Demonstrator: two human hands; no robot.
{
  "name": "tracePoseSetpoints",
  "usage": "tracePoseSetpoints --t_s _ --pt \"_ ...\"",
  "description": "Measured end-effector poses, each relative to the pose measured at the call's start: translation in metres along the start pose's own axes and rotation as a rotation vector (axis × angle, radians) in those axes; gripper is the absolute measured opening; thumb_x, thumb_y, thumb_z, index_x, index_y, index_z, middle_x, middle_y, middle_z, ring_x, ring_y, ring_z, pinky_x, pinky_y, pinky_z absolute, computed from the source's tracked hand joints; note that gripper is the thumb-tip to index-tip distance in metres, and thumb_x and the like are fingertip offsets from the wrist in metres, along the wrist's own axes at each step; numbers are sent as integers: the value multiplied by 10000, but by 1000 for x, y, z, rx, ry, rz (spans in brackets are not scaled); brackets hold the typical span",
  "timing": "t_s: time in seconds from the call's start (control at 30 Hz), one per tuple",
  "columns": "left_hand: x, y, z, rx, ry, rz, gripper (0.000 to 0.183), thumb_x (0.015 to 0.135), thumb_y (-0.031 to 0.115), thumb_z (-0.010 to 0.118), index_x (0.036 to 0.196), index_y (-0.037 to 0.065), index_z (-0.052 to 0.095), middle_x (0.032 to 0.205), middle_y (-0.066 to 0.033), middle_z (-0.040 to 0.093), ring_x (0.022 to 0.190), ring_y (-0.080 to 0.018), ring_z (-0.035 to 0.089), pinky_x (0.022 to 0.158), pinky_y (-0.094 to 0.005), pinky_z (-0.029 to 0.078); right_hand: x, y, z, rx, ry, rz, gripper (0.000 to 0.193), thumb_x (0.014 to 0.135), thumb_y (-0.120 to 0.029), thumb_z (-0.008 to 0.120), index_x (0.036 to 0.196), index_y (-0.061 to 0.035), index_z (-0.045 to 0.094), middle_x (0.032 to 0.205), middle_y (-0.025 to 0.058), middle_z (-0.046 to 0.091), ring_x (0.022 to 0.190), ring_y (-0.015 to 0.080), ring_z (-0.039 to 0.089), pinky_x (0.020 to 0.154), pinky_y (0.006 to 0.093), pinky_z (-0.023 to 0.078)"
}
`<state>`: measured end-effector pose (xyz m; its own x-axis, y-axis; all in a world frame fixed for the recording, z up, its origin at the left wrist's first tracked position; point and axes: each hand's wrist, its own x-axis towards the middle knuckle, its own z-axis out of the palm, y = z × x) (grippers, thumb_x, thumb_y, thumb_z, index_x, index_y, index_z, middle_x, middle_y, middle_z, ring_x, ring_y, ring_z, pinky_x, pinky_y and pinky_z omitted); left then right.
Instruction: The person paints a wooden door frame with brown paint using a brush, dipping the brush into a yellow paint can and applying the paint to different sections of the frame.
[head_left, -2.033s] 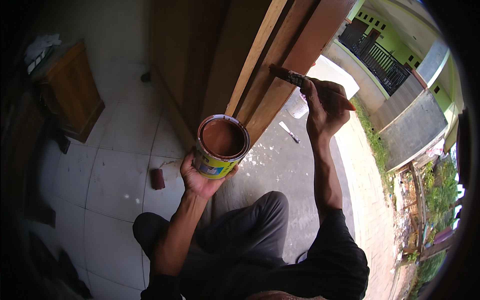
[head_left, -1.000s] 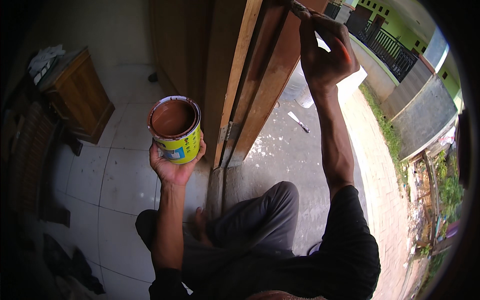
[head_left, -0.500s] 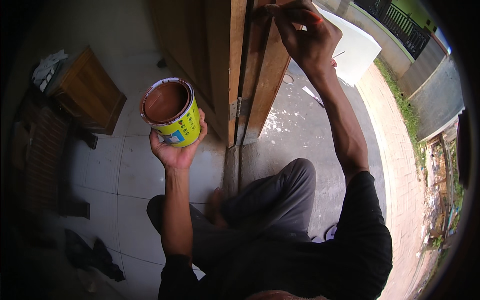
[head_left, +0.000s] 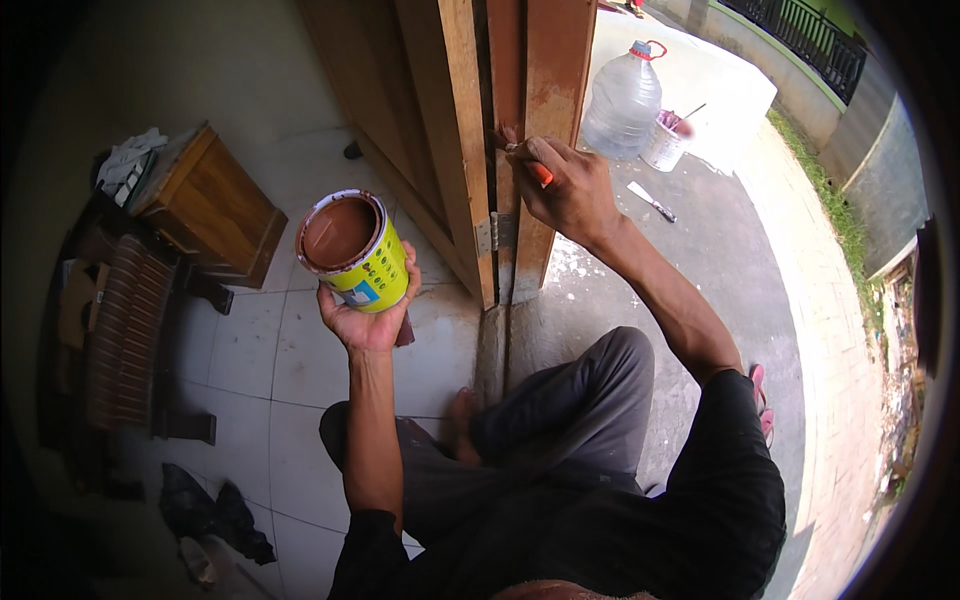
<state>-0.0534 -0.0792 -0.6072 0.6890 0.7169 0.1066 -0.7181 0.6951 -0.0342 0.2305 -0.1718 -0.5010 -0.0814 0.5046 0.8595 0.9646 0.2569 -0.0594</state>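
My left hand [head_left: 362,328] is wrapped round a yellow paint can [head_left: 380,280] from below and the side. Its open top tilts towards me and shows reddish-brown paint, with smears along the rim. Higher up and to the right, my right hand [head_left: 578,198] grips a paintbrush by its orange handle [head_left: 541,173]. The brush head meets the wooden door frame [head_left: 553,105], though my fingers partly hide it. Above the brush the frame is coated reddish brown; lower down, bare wood shows. Left of the frame stands an open wooden door [head_left: 425,110], joined by a metal hinge [head_left: 487,235].
Outside to the right are a large clear water jug [head_left: 622,105], a small white paint-stained bucket [head_left: 662,148] and a scraper [head_left: 652,202]. Pink sandals [head_left: 762,405] lie by my right elbow. A wooden cabinet [head_left: 215,205], slatted bench [head_left: 130,340] and black plastic bag [head_left: 205,510] are at left.
My right hand has come down the door frame with the paintbrush. The view has shifted, bringing the jug and bucket into sight. My left hand still holds the paint can.
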Motion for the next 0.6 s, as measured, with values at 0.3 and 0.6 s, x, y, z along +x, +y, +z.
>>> tracePoseSetpoints --t_s 0.3,0.6 --pt "1 3 3 -6 6 10 872 740 490 642 1498 101 457 1473 -176 453 1376 -344 390 1054 -554 414 165 16 -48 -104 519 -363 127 890 -64 749 948 -70 637 828 117 693 680 316 697 569 380 543" --pt "-1 -2 6 -60 60 1 832 774 527 656 1478 120 481 1455 -171 477 1303 -410 419 1005 -581 449 89 3 -30 -132 277 -260 301 808 -69 717 1078 -106 590 973 123 722 819 336 722 627 442 565"
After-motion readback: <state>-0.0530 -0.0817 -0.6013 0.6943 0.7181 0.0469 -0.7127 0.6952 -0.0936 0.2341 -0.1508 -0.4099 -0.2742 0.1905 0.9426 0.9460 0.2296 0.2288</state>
